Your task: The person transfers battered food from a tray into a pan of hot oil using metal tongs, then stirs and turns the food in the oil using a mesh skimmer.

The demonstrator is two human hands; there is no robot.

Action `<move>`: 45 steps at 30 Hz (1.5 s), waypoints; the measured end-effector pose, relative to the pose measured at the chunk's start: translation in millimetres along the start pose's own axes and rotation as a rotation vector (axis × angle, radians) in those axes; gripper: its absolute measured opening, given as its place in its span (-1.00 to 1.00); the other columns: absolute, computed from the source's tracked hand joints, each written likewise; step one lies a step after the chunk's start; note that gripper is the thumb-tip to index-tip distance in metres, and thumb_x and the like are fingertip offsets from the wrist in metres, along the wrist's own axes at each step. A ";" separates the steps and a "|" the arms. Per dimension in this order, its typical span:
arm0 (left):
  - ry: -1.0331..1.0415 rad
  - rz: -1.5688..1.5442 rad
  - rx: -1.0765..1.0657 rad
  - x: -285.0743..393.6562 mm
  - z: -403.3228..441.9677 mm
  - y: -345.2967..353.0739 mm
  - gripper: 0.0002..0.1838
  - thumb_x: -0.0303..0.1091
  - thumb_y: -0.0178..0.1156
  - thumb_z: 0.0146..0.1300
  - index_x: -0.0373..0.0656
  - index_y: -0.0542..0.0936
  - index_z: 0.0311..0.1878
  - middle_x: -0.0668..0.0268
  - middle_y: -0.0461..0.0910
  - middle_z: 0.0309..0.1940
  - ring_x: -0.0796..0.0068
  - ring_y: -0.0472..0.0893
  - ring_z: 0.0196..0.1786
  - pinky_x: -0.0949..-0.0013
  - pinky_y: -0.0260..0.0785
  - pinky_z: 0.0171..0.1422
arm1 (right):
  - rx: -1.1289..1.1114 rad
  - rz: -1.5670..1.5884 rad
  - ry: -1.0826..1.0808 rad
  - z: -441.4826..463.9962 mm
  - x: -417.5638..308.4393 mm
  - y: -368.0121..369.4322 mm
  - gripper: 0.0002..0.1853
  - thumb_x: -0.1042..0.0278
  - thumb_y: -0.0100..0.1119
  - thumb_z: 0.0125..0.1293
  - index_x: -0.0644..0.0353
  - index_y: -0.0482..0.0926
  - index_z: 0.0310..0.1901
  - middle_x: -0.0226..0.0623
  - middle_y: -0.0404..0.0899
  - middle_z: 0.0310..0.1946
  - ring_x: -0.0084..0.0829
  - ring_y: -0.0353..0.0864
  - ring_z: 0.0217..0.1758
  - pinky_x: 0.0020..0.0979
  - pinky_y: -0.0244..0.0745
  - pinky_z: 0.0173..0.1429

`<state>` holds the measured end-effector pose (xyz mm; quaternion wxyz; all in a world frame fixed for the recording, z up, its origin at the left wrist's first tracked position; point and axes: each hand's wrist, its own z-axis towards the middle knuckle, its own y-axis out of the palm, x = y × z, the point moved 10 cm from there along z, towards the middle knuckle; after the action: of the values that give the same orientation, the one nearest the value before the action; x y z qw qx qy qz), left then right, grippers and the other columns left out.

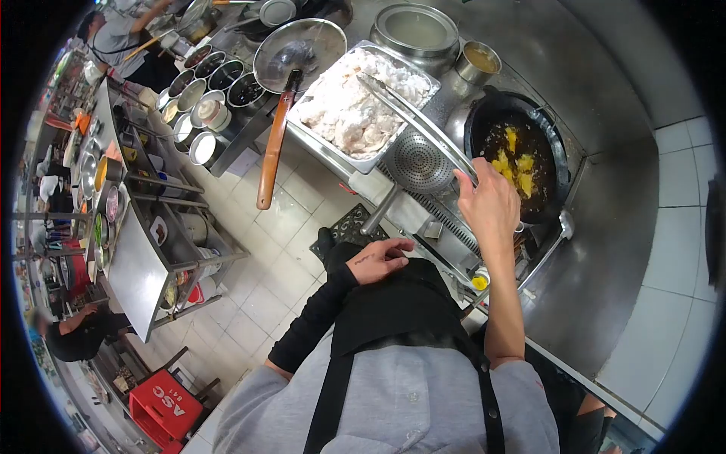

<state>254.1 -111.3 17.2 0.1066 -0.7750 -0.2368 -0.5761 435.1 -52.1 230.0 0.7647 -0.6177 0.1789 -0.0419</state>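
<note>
My right hand (pixel 491 200) is closed around metal tongs (pixel 423 125). The tongs' tips reach over a metal tray (pixel 364 165) heaped with white, flour-coated pieces (pixel 355 106) that look like raw meat. Right of that hand is a black wok (pixel 558 151) of dark oil, with several yellow pieces (pixel 523 178) frying in it. My left hand (pixel 380 261) rests in front of the black apron (pixel 393 310), fingers loosely stretched, holding nothing. A perforated ladle (pixel 418 161) lies between tray and wok.
A wooden-handled strainer (pixel 274 155) sticks out beyond the tray's left side. Behind stand a large pot (pixel 416 30) and a small metal container (pixel 479 62). Several sauce containers (pixel 225 74) line the left counter. Co-workers (pixel 144 38) stand farther off. A red crate (pixel 162 405) is lower left.
</note>
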 end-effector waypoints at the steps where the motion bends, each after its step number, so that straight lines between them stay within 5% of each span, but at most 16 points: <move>1: 0.016 -0.012 0.022 -2.7 1.0 -5.5 -0.44 -0.35 0.21 0.50 -0.22 0.37 0.50 0.19 0.57 0.31 0.31 0.56 0.31 0.22 0.43 0.41 | 0.015 0.001 0.003 -0.4 0.4 -0.5 -0.72 0.17 0.29 0.37 0.25 0.56 -0.22 -0.03 0.69 -0.26 0.14 0.71 -0.25 0.05 0.58 -0.17; 8: 0.074 -0.614 0.760 -29.5 7.3 -140.8 -0.30 -0.49 0.26 0.41 -0.32 0.25 0.56 0.19 0.48 0.40 0.40 0.60 0.23 0.32 0.55 0.22 | 0.128 0.003 -0.030 7.9 -3.7 7.4 -0.72 0.16 0.27 0.39 0.24 0.54 -0.24 -0.04 0.69 -0.27 0.14 0.70 -0.30 0.04 0.59 -0.23; 16: 0.194 -0.491 0.840 2.8 39.8 -214.1 -0.27 -0.69 0.16 0.31 -0.49 0.19 0.54 0.17 0.54 0.01 0.34 0.64 0.05 0.32 0.56 0.22 | 0.106 0.012 0.004 -7.2 1.1 -3.7 -0.71 0.16 0.27 0.40 0.26 0.54 -0.26 -0.02 0.70 -0.28 0.14 0.71 -0.30 0.05 0.59 -0.21; 22: 0.225 -0.519 1.034 -2.1 36.5 -240.3 -0.31 -0.74 0.24 0.23 -0.32 0.22 0.41 -0.01 0.46 0.11 0.15 0.61 0.11 0.15 0.57 0.28 | 0.099 0.076 0.040 -10.5 12.3 3.8 -0.71 0.17 0.27 0.40 0.28 0.55 -0.25 -0.01 0.70 -0.27 0.14 0.71 -0.29 0.05 0.59 -0.19; 34: 0.273 -0.592 0.985 -14.5 26.3 -232.2 -0.31 -0.75 0.25 0.18 -0.29 0.19 0.35 -0.18 0.31 0.40 -0.01 0.52 0.34 0.06 0.46 0.43 | 0.161 0.182 0.316 -56.9 78.5 -58.2 -0.72 0.16 0.34 0.36 0.24 0.66 -0.14 0.03 0.72 -0.30 0.16 0.69 -0.23 0.02 0.54 -0.15; 44: 0.189 -0.671 0.969 -29.7 6.4 -198.5 -0.41 -0.77 0.02 0.23 -0.31 0.20 0.35 -0.19 0.29 0.40 -0.21 0.52 0.36 -0.01 0.51 0.41 | 0.117 -0.249 0.569 -60.1 200.5 -52.3 -0.67 0.05 0.30 0.37 0.17 0.70 -0.13 0.10 0.72 -0.29 0.16 0.71 -0.13 0.06 0.58 -0.03; 45: 0.169 -0.671 0.977 -31.7 3.6 -196.7 -0.42 -0.77 0.01 0.24 -0.29 0.21 0.34 -0.18 0.30 0.39 -0.21 0.52 0.36 -0.01 0.53 0.40 | 0.072 -0.296 0.593 -52.3 213.4 -46.3 -0.69 0.12 0.30 0.36 0.24 0.69 -0.12 0.10 0.74 -0.17 0.15 0.73 -0.04 0.06 0.61 0.07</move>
<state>153.6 52.7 -35.0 0.2813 -0.4706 -0.6970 -0.4621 624.3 -172.3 218.0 0.6862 -0.5704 0.3005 -0.3368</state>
